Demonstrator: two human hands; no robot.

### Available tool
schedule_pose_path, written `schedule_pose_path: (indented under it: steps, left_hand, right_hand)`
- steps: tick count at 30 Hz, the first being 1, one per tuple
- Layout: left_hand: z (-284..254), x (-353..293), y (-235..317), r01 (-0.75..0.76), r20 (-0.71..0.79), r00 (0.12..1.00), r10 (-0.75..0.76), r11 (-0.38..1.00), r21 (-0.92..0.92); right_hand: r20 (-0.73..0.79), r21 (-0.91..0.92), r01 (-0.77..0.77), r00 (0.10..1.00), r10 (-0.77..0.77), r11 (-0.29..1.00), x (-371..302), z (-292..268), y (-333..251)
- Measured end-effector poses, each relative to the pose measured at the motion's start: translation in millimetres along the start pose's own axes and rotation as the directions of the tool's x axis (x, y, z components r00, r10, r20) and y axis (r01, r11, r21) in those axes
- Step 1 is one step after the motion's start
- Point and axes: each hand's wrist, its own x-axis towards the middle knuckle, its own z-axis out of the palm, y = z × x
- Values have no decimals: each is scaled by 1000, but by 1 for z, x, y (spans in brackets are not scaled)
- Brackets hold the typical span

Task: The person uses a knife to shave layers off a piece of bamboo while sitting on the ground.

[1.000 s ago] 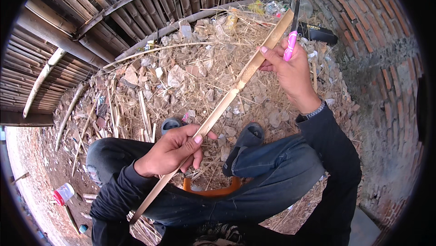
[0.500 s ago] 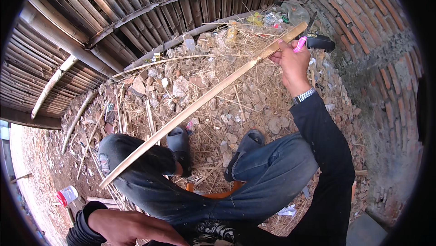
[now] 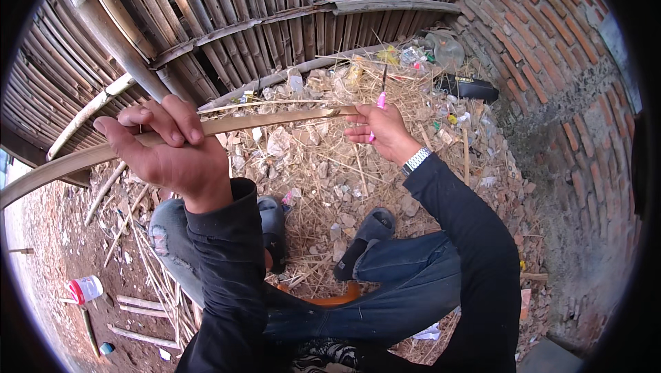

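Across the lap, the bamboo strip now lies level: left hand has risen to clasp it, right hand pinching strip and pink-handled knife.

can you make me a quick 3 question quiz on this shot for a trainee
1. True or false: the left hand grips the bamboo strip from above.
2. What does the right hand hold along with the strip's end?
A. a knife with a pink handle
B. a hammer
C. a tin can
3. Fill in: the wall on the person's right is made of ____.

Key
1. True: its fingers wrap over the strip.
2. A: the knife points up from the hand.
3. Brick.
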Motion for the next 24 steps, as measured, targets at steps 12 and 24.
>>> schedule_pose_path:
  steps: [12, 24]
  left_hand:
    - [-18, -28, -154, 205, -57, 979, -198, 962, 178]
    - [-75, -42, -201, 207, -39, 978, -204, 975, 78]
  right_hand:
    - [-389, -202, -98, 921, 12, 975, 46, 23, 225]
    - [-174, 37, 413, 899, -401, 910, -7, 109, 118]
